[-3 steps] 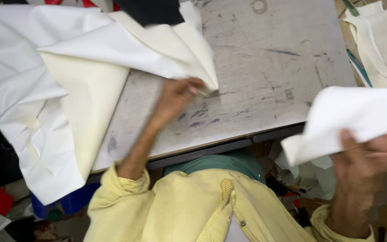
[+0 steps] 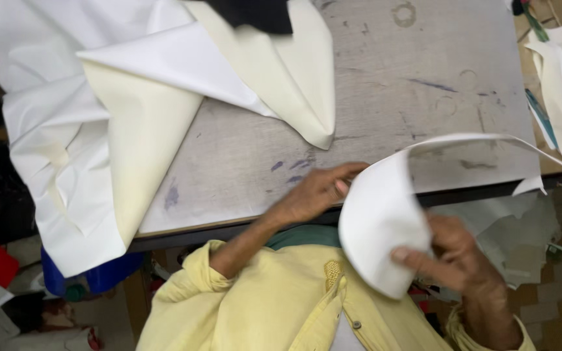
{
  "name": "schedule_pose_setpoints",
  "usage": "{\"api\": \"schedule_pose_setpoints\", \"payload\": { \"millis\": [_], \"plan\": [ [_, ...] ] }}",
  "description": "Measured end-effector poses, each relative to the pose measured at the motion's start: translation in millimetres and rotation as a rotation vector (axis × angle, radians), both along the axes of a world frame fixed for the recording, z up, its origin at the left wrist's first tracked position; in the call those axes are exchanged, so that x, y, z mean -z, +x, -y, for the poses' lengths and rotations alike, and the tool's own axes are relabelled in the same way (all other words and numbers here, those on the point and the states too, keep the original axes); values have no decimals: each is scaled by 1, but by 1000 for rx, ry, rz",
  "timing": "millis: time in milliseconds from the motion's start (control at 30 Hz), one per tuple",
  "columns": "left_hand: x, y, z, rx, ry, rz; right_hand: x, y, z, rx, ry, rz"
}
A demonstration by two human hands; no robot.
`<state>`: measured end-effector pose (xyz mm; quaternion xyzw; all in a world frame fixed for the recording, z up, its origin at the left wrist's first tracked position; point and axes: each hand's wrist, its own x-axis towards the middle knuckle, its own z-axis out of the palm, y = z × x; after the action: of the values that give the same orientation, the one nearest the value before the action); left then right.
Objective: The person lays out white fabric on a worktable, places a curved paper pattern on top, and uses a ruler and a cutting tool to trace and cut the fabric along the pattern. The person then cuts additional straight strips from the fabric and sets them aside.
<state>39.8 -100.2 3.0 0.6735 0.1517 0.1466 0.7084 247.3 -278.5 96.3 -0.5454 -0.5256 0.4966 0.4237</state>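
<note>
My right hand point(image 2: 453, 257) pinches a curved white cut piece point(image 2: 385, 224), thumb clamped on its lower edge, at about five o'clock over the grey table's point(image 2: 385, 71) near edge. My left hand point(image 2: 317, 192) touches the piece's left edge; whether it grips, I cannot tell. Cream-and-white fabric point(image 2: 131, 110) lies at ten o'clock.

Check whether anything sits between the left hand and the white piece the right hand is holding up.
Nothing visible does. The left hand is right at the curved edge of the white piece, which the right hand grips from below. Only bare grey table lies behind them; the large cream cloth lies apart.
</note>
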Motion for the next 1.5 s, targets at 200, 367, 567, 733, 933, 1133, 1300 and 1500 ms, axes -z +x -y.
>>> {"api": "schedule_pose_setpoints", "payload": {
  "millis": [200,367,567,733,933,1133,1300,1500],
  "plan": [
    [-28,-18,46,-119,-820,695,6,0,-19,-449,3,-200],
    [-31,-85,36,-1101,-688,485,30,11,-48,-605,-178,-265],
    [5,-117,-27,-1568,147,-24,64,-17,-151,-180,-219,258],
    [39,-119,-151,-1557,508,-226,89,-55,-270,-96,-360,536],
    [60,-139,-180,-1538,262,-286,115,-66,-303,-94,-485,443],
    [73,-139,-177,-1535,274,-259,121,-59,-305,-100,-540,392],
    [65,-143,-194,-1637,-43,-239,97,-55,-276,-329,-479,515],
    [-15,-160,-179,-1410,-241,536,55,-8,-149,-587,-278,315]
  ]
}}
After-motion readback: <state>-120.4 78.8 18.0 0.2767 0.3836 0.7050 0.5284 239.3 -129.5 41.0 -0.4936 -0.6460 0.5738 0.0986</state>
